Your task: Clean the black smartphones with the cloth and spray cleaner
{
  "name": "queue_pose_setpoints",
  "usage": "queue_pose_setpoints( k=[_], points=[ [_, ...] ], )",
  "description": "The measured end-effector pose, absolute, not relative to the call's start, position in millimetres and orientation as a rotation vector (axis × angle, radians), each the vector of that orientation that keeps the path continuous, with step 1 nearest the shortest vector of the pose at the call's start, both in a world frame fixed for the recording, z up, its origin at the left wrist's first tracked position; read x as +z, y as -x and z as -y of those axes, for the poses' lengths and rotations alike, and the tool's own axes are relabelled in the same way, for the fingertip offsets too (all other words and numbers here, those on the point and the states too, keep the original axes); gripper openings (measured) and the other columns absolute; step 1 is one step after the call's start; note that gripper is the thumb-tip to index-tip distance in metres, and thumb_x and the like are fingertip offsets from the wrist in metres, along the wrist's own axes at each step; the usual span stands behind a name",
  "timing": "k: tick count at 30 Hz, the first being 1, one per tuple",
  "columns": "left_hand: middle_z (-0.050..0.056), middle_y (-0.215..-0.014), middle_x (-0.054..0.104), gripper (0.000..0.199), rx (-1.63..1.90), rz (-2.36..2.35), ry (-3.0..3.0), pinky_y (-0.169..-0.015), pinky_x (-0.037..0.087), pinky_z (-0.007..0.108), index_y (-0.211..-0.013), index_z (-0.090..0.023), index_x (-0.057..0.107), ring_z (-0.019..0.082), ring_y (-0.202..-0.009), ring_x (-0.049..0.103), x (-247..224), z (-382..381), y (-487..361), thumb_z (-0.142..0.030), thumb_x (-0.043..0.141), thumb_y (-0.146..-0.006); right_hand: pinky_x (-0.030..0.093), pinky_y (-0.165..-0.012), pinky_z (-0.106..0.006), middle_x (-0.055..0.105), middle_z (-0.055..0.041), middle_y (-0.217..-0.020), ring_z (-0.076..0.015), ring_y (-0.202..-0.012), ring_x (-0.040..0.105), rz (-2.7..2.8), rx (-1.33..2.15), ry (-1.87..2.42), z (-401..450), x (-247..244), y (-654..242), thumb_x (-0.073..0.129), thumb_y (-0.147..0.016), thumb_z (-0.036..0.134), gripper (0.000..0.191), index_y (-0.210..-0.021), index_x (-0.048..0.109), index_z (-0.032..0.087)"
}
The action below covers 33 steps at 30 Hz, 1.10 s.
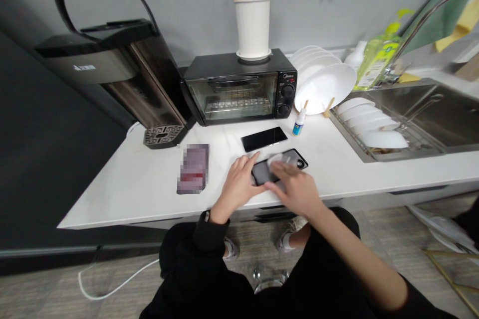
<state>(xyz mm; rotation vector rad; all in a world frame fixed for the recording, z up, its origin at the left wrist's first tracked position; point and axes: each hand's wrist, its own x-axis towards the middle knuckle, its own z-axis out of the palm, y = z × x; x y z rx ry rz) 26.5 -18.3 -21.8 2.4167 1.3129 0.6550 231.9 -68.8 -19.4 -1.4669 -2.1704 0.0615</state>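
On the white counter lies a phone case [264, 173], dark-rimmed with a grey inner face and a camera cutout at its right end. My left hand [239, 183] grips the case's left end, thumb along the near edge. My right hand [297, 187] presses a whitish wad [279, 160], perhaps a tissue, against the case; its fingers are blurred. Just behind the case a black phone [264, 139] lies flat, screen up. A small white bottle with a blue label [298, 124] stands to the right of the phone. Further left is a pixelated purplish flat item [193, 169].
A toaster oven [239, 92] bearing a white utensil holder [253, 25] stands at the back. A dark water dispenser [145, 79] is at the left. White plates [324, 84], a soap bottle [377, 60] and a sink [441, 114] with stacked dishes are at the right.
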Motion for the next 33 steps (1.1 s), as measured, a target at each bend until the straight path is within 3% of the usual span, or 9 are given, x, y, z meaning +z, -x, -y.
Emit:
queue_pose_setpoints(
  k=[3,7,11,14,24,27,30,33],
  points=[
    [0.010,-0.122,0.058,0.094,0.633,-1.313,-2.422,-0.105,0.048,0.049,-0.161,-0.026,0.034,0.033,-0.118,0.055,-21.5,18.2,-26.5,-0.044,0.082,-0.082,0.052,-0.112,-0.042,0.070,-0.0100,-0.140,-0.0264,-0.128,0.068,2.266,0.137,1.367,69.8,-18.3,-232.8,0.050,-0.105,0.055,0.049,-0.134,0.069,0.020],
    [0.011,-0.126,0.057,0.099,0.642,-1.320,-2.419,-0.107,0.047,0.049,-0.161,-0.022,0.034,0.033,-0.120,0.054,-21.2,18.3,-26.5,-0.049,0.085,-0.080,0.050,-0.114,-0.049,0.067,-0.0161,-0.142,-0.0317,-0.131,0.065,2.147,-0.006,1.529,67.3,-17.9,-237.8,0.051,-0.104,0.054,0.054,-0.136,0.068,0.014],
    [0.011,-0.125,0.058,0.096,0.620,-1.321,-2.425,-0.106,0.047,0.049,-0.160,-0.024,0.034,0.032,-0.119,0.055,-21.3,18.0,-27.0,-0.045,0.084,-0.081,0.052,-0.112,-0.042,0.070,-0.0105,-0.140,-0.0262,-0.128,0.067,2.273,0.118,1.356,66.9,-18.3,-238.2,0.052,-0.104,0.053,0.047,-0.134,0.069,0.020],
    [0.011,-0.126,0.058,0.100,0.634,-1.330,-2.423,-0.107,0.047,0.049,-0.160,-0.024,0.035,0.033,-0.119,0.055,-21.9,17.6,-27.1,-0.051,0.086,-0.079,0.054,-0.109,-0.045,0.071,-0.0133,-0.136,-0.0290,-0.127,0.068,2.121,0.031,1.503,66.6,-18.8,-235.2,0.053,-0.105,0.049,0.045,-0.132,0.070,0.018],
    [0.010,-0.122,0.058,0.095,0.625,-1.303,-2.418,-0.102,0.048,0.047,-0.161,-0.026,0.033,0.032,-0.115,0.055,-22.3,17.3,-25.6,-0.044,0.083,-0.082,0.054,-0.110,-0.043,0.071,-0.0116,-0.137,-0.0277,-0.127,0.068,2.284,0.146,1.263,57.4,-18.2,-224.4,0.055,-0.103,0.055,0.049,-0.131,0.071,0.018],
    [0.009,-0.124,0.058,0.098,0.650,-1.328,-2.404,-0.105,0.048,0.048,-0.161,-0.027,0.034,0.032,-0.119,0.054,-21.6,18.2,-26.4,-0.049,0.085,-0.080,0.052,-0.111,-0.046,0.076,-0.0103,-0.128,-0.0276,-0.121,0.071,2.151,0.038,1.412,53.8,-19.0,-233.5,0.050,-0.106,0.047,0.041,-0.124,0.075,0.019],
    [0.009,-0.124,0.058,0.097,0.664,-1.326,-2.404,-0.105,0.048,0.048,-0.161,-0.027,0.034,0.032,-0.120,0.055,-21.5,18.5,-27.4,-0.051,0.084,-0.081,0.049,-0.116,-0.047,0.072,-0.0116,-0.135,-0.0284,-0.130,0.066,2.242,0.066,1.324,57.4,-20.2,-242.1,0.054,-0.105,0.048,0.045,-0.130,0.072,0.016],
    [0.009,-0.123,0.058,0.097,0.664,-1.334,-2.393,-0.105,0.048,0.049,-0.161,-0.029,0.034,0.032,-0.119,0.056,-21.2,18.4,-28.1,-0.051,0.084,-0.081,0.046,-0.117,-0.052,0.072,-0.0105,-0.135,-0.0290,-0.126,0.069,2.243,0.043,1.347,62.7,-21.4,-249.1,0.053,-0.105,0.046,0.042,-0.131,0.071,0.020]
  ],
)
